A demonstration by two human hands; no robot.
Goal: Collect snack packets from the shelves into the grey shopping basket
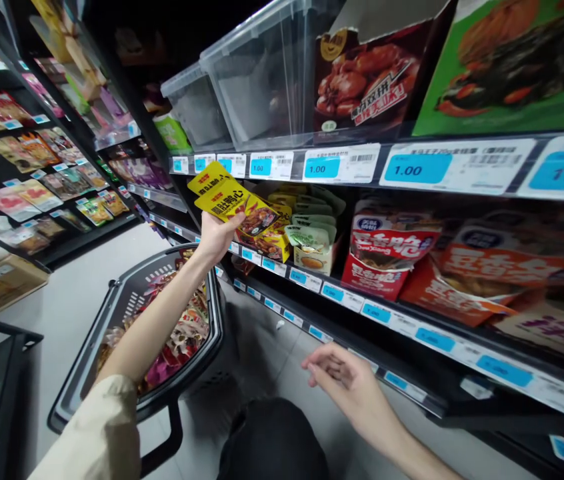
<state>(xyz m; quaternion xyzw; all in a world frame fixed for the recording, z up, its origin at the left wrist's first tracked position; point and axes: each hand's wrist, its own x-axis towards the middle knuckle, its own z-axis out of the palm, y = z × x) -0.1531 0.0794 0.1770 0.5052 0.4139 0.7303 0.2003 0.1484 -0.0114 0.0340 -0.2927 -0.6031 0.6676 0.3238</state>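
My left hand [217, 235] is closed on yellow snack packets [227, 200], at least two overlapping, with black lettering and a food picture. It holds them at the edge of a lower shelf, in front of more yellow packets [278, 243] standing there. Pale green packets [312, 240] stand just to the right of these. Beneath my left forearm is a dark shopping basket [135, 297] filled with many colourful packets [182, 327]. Low on the right, my right hand [346, 381] hangs in front of the shelving, its fingers loosely curled and nothing in it.
Red snack bags [387, 247] and orange bags [487, 260] fill the lower shelf to the right. Above are clear plastic bins [262, 87], a dark red box [362, 83] and a green box [507, 73]. A cardboard box [5, 283] lies on the floor at left, near another shelf.
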